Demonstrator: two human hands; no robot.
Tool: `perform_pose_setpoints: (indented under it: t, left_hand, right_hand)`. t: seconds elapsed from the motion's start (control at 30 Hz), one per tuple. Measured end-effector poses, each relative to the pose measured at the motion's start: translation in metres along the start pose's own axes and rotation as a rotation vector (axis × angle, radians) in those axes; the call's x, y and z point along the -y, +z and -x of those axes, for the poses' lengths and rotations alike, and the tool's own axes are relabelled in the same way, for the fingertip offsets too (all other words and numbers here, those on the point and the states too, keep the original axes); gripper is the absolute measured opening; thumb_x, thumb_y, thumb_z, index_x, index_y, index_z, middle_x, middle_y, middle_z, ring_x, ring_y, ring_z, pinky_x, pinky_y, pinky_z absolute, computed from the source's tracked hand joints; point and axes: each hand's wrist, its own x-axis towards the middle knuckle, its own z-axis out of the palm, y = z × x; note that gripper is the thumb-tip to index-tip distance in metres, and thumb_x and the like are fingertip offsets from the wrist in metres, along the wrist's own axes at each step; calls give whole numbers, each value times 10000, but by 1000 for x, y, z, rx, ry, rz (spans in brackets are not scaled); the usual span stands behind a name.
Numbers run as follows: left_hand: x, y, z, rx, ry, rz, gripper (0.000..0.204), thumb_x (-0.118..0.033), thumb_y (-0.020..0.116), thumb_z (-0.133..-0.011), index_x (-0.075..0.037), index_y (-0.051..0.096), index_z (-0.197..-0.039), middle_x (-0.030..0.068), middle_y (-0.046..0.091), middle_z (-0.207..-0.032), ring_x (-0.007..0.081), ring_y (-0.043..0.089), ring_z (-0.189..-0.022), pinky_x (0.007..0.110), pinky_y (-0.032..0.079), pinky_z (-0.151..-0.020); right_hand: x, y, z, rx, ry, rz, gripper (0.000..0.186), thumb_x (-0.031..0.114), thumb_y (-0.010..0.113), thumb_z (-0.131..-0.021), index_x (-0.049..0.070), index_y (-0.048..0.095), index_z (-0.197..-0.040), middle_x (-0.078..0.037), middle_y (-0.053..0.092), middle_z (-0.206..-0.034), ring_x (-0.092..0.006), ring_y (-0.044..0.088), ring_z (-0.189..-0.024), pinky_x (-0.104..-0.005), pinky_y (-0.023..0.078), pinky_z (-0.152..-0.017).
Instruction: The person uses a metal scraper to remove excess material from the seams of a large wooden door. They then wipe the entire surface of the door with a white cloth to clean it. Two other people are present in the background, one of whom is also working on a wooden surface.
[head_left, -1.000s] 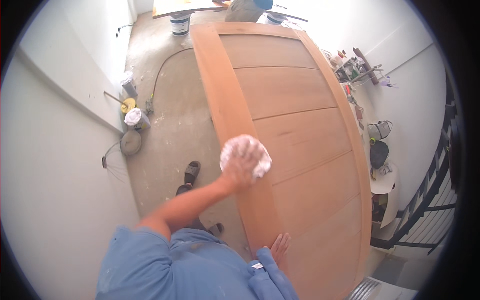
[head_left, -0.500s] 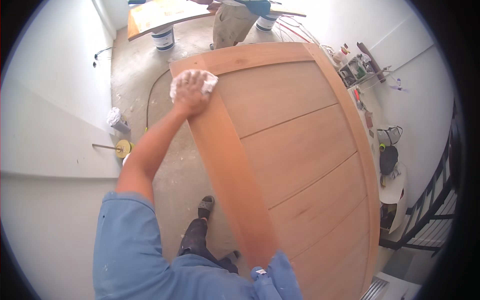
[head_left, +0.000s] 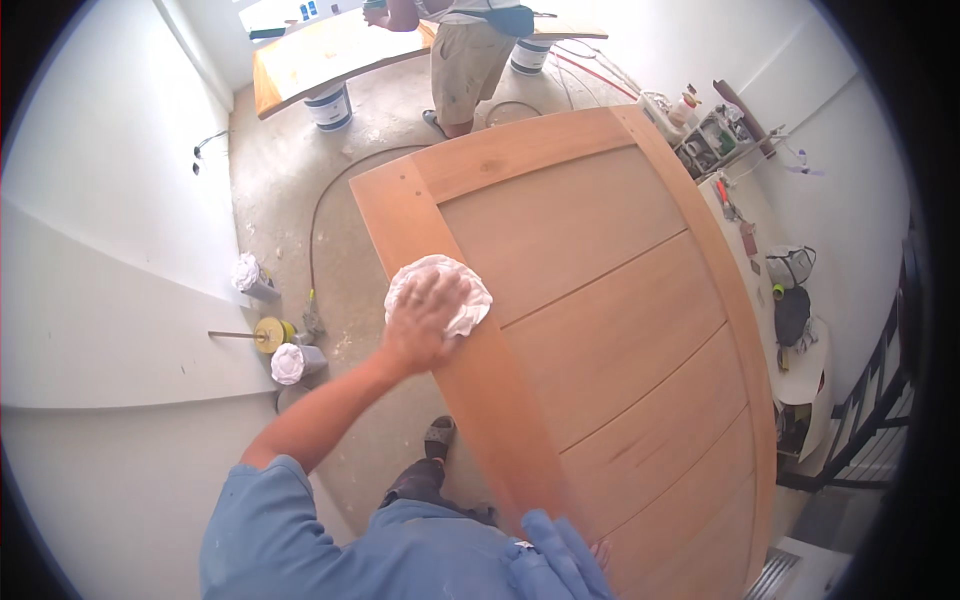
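Observation:
A large wooden door panel [head_left: 610,290] lies in front of me, with a smooth frame and wide boards parted by grooves. On its left frame board, my left hand [head_left: 422,318] presses a crumpled white cloth [head_left: 462,300] against the wood. The fingers are spread over the cloth and slightly blurred. At the panel's near edge, only a few fingertips of my right hand [head_left: 601,552] show beyond my blue sleeve, so what they do is hidden.
A person [head_left: 470,70] stands at another wooden panel [head_left: 340,55] propped on buckets [head_left: 330,107]. At left are cloth-topped containers [head_left: 290,362] and a yellow reel [head_left: 270,335]. A hose [head_left: 313,220] crosses the floor. Tools line the right wall, near a black metal railing [head_left: 870,430].
My left hand has slid the cloth along the frame board from the far left corner toward me. The view has shifted, and the right fingertips now show. The other person has moved slightly.

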Motion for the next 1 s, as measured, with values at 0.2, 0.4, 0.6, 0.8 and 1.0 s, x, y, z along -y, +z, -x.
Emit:
perform_pose_setpoints:
  t: [0.2, 0.4, 0.6, 0.8, 1.0]
  left_hand:
    - [186, -14, -123, -126, -288, -197, 684, -470, 554, -1069, -159, 492, -1674, 141, 450, -1742, 415, 354, -1627, 610, 185, -1348]
    - [49, 7, -63, -108, -14, -79, 706, -376, 669, -1007, -127, 520, -1651, 143, 483, -1724, 445, 394, -1602, 616, 226, -1331]
    - [-214, 20, 139, 154, 399, 370, 798, -444, 715, -938, -136, 533, -1651, 135, 432, -1758, 390, 348, -1656, 618, 193, -1353]
    - [-90, 24, 41, -32, 229, 256, 771, -415, 749, -978, -93, 532, -1645, 151, 486, -1724, 399, 377, -1637, 570, 250, -1343]
    - [73, 12, -45, -147, 20, -219, 604, -371, 589, -1090, -152, 539, -1650, 126, 459, -1747, 436, 363, -1627, 585, 229, -1342]
  right_hand:
    - [-17, -14, 13, -28, -30, -35, 857, 426, 566, -1011, -70, 345, -1674, -334, 240, -1781, -506, 192, -1670, -632, 135, -1358]
    - [-45, -19, 58, -62, 16, -73, 830, 422, 553, -1019, -61, 370, -1668, -323, 267, -1776, -505, 215, -1664, -637, 146, -1355]
    - [-66, -19, 67, -107, -24, -94, 804, 418, 541, -1026, -53, 396, -1662, -312, 294, -1772, -504, 239, -1658, -642, 158, -1352]
    - [-92, -17, 81, -156, -24, -111, 780, 413, 528, -1033, -44, 422, -1656, -302, 321, -1767, -503, 262, -1652, -646, 170, -1348]
    - [-96, -23, 57, -145, -40, -155, 767, 379, 520, -1033, -50, 423, -1661, -297, 321, -1772, -497, 265, -1655, -627, 178, -1352]
